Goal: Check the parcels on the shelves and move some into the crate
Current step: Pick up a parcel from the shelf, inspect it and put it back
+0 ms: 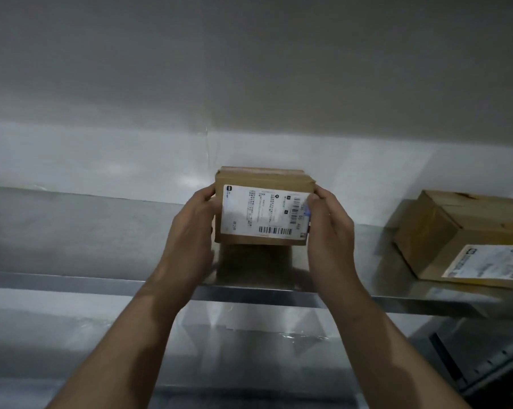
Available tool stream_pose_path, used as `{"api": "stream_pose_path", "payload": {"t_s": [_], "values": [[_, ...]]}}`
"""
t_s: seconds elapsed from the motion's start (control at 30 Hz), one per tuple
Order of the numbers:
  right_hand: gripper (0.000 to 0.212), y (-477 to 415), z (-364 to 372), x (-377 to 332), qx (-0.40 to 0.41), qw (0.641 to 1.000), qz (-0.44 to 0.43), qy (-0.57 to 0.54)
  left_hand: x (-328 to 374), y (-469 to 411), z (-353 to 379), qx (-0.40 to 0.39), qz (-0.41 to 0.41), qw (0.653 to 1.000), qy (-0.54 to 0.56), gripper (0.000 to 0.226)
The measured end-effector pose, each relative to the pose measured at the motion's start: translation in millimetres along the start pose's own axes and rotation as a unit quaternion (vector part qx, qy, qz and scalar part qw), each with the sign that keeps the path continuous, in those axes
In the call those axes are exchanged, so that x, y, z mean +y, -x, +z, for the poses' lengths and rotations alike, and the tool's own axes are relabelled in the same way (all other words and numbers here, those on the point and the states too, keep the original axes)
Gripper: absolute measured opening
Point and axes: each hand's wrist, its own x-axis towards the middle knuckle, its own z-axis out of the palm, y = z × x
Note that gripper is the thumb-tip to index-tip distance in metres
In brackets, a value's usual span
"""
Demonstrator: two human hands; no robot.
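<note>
- The metal shelf (72,231) is running across the view from the left, its front lip lying below the hands; its left stretch is carrying nothing that shows.
- The left hand (190,228) is reaching up from below and pressing against the left side of the small parcel (261,208), thumb tip lying on the front face near the upper left corner, the other fingers hidden behind the box.
- The small parcel, a brown cardboard box, is sitting between the two hands, its front face turned toward the camera and bearing a white shipping label (264,211) with barcodes; the print is too blurred to read. Its lower edge is hovering just above, or perhaps touching, the shelf surface; I cannot tell which.
- The right hand (330,228) is clamping the parcel's right side, thumb overlapping the label's right edge.
- Both grips are thus closing on the same box, one at each side.
- A second parcel (456,240) is lying on the shelf well apart to the right, turned at an angle, its own label (491,261) facing front and partly cut off by the frame edge.
</note>
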Motion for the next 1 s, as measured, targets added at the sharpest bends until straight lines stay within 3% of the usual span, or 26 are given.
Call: {"api": "stream_pose_path", "payload": {"t_s": [0.27, 0.8, 1.0], "values": [[0.026, 5.9, -0.2, -31.3, 0.044, 0.998, -0.016, -0.049, 10.4, 5.5, -7.5, -0.002, 0.042, 0.999, -0.018, 0.033], [0.028, 28.1, 3.2, -17.2, 0.035, 0.998, -0.017, -0.043, 0.2, 17.4, -26.4, 0.007, 0.045, 0.998, -0.039, 0.03], [0.028, 31.9, -2.9, -25.3, 0.0, 0.999, -0.03, -0.024, -0.1, 15.9, -31.2, 0.01, 0.071, 0.996, -0.052, 0.041]]}}
